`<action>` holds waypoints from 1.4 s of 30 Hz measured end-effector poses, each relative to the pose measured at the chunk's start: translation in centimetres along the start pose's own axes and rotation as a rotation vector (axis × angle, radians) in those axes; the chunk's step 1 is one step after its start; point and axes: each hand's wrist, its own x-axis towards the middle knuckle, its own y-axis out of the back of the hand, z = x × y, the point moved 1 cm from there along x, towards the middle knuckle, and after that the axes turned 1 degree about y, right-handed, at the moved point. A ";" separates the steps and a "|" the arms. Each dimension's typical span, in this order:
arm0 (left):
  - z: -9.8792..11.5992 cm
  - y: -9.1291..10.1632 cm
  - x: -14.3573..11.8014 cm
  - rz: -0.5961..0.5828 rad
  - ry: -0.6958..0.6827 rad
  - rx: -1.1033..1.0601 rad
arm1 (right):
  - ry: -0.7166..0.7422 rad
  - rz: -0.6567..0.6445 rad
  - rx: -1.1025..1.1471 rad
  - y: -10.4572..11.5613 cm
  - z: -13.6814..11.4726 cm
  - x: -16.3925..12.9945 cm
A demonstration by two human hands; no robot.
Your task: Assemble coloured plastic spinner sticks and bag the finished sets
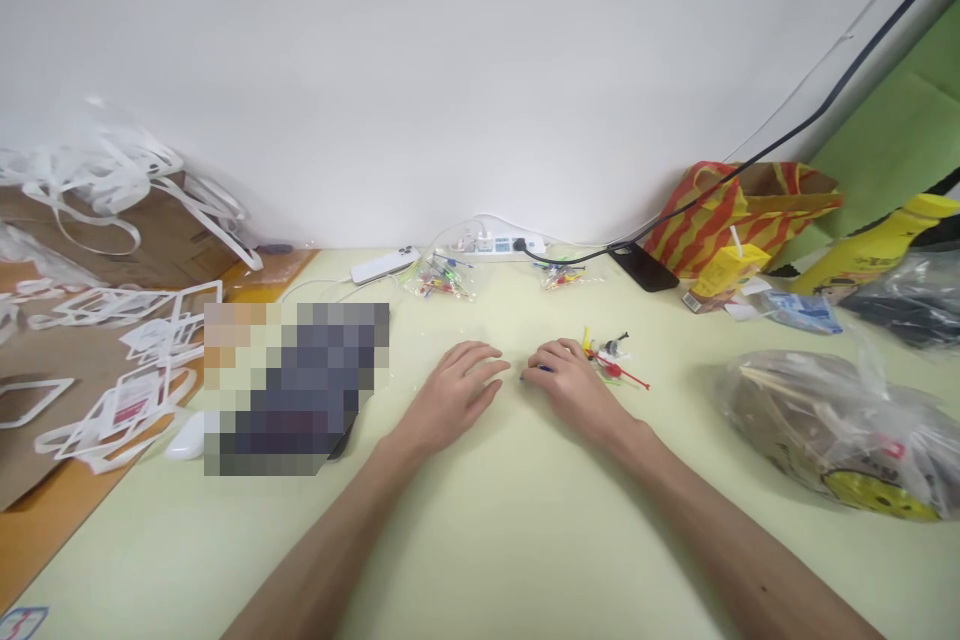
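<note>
My left hand [455, 388] rests palm down on the pale yellow-green table [480, 540], fingers slightly spread, with nothing in it. My right hand [568, 380] lies beside it, fingers curled over a small blue piece [534, 372] at its fingertips. Just right of my right hand lies a little cluster of small coloured parts [611, 358]: yellow, red and black pieces with thin pins. My two hands nearly touch at the fingertips.
Two clear bags of small coloured parts [442, 278] [561, 274] lie near a white power strip [499, 243] at the wall. A black phone [643, 267], a striped bag [739, 210], a filled plastic bag [832, 425], and white plastic frames [127, 370] surround the area.
</note>
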 end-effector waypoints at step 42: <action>1.1 0.5 0.0 0.136 -0.086 0.005 | -0.115 0.563 0.603 2.2 -2.1 -0.7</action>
